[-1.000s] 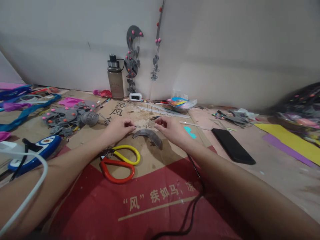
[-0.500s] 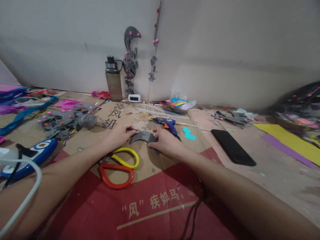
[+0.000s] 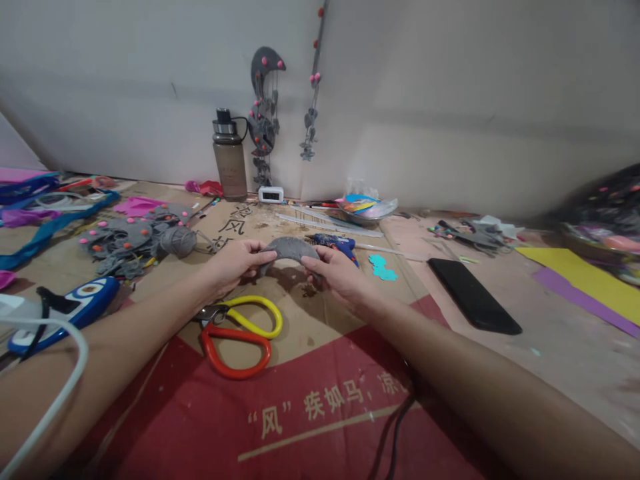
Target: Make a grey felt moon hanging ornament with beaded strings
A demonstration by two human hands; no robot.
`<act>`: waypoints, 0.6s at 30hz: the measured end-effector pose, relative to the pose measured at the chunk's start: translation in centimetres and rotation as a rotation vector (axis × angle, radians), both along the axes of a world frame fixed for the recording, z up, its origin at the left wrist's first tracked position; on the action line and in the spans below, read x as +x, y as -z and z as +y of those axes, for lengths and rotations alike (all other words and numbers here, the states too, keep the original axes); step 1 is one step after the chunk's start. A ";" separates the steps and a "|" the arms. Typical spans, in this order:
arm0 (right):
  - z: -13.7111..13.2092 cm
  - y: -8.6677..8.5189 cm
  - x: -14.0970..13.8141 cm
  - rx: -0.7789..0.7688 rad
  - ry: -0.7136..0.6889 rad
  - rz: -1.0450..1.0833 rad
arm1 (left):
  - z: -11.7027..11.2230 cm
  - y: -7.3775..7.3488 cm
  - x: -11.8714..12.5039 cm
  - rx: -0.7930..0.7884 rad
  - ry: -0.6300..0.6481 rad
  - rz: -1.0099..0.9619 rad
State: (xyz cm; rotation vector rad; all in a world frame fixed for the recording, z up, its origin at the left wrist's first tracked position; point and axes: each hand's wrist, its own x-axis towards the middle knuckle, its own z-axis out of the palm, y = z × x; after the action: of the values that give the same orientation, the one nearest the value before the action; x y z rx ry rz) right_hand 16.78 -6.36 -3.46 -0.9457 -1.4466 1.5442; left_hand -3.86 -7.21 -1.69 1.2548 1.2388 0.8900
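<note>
A grey felt crescent [image 3: 289,249] is held between my two hands, a little above the cardboard [image 3: 280,313]. My left hand [image 3: 239,264] pinches its left tip between thumb and fingers. At the other tip my right hand [image 3: 334,270] grips it the same way. Scissors [image 3: 240,333] with one yellow and one red handle lie below my left hand, their blades partly hidden under my forearm. Just behind my right hand rests a blue glue gun [image 3: 340,245], partly covered by that hand.
Left are grey felt pieces with pompoms [image 3: 125,237] and a ball of grey yarn [image 3: 179,241]. A bottle [image 3: 230,163] and small clock [image 3: 271,195] stand by the wall, near a hanging felt moon [image 3: 265,67]. Right are turquoise cut-outs [image 3: 383,268] and a phone [image 3: 473,297].
Both hands have lifted the felt crescent off the cardboard and tilted it, so more of its face shows. The view has shifted slightly; the scissors stay put.
</note>
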 end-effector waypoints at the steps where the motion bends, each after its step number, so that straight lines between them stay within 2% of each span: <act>1: 0.0 -0.1 0.0 -0.058 -0.022 0.086 | 0.1 -0.1 -0.1 -0.015 -0.001 -0.058; 5: -0.1 -0.5 0.1 -0.210 -0.133 0.322 | 0.1 -0.4 -0.4 -0.067 0.063 -0.228; 10: -0.6 -0.9 0.2 -0.296 -0.268 0.452 | -0.3 -0.6 -0.4 -0.094 0.158 -0.327; 12: -0.6 -0.9 0.2 -0.294 -0.258 0.447 | -0.4 -0.7 -0.4 -0.071 0.142 -0.326; 14: -0.5 -0.8 0.1 -0.258 -0.192 0.410 | -0.4 -0.8 -0.3 -0.025 0.085 -0.295; 18: -0.1 -0.5 0.0 -0.100 -0.085 0.236 | -0.3 -0.7 -0.3 0.049 -0.030 -0.154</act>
State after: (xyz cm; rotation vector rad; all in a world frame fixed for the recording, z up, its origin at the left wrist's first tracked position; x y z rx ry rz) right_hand 16.75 -6.49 -2.92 -0.7380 -1.2656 1.7411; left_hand -4.11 -7.50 -1.03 1.1858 1.1222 1.0242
